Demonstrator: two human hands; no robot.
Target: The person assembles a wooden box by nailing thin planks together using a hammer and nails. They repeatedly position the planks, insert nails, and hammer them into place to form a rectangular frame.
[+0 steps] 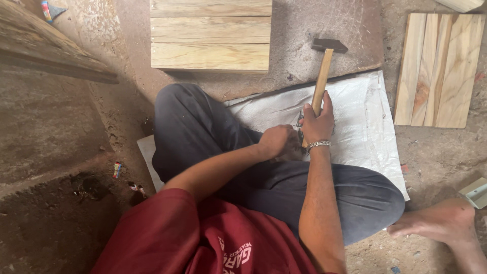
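From my feed, the head camera looks straight down at a person sitting cross-legged on a dirt floor, brown and uneven, with scraps of coloured wrapper litter lying on it to the left. Under the legs lies a white woven sack, spread flat and creased, its far edge touching a grey-brown sheet that lies further out.

The right hand is clenched around the wooden handle of a hammer, gripping low on the shaft; the dark metal head points away from the body and sits over the edge of the grey sheet, the handle tilted slightly right. A metal chain bracelet circles that wrist. The left hand is curled closed just beside the right, over the lap; I cannot tell what it is pinching, since the knuckles hide it (something small and dark shows between the two hands, too blurred to name).

Ahead, a panel of pale wooden planks lies flat, joined side by side. A second plank panel lies to the right, well apart from the hammer. A darker timber beam crosses the upper left corner. A bare foot rests on the dirt at lower right, near a small pale metal bracket.
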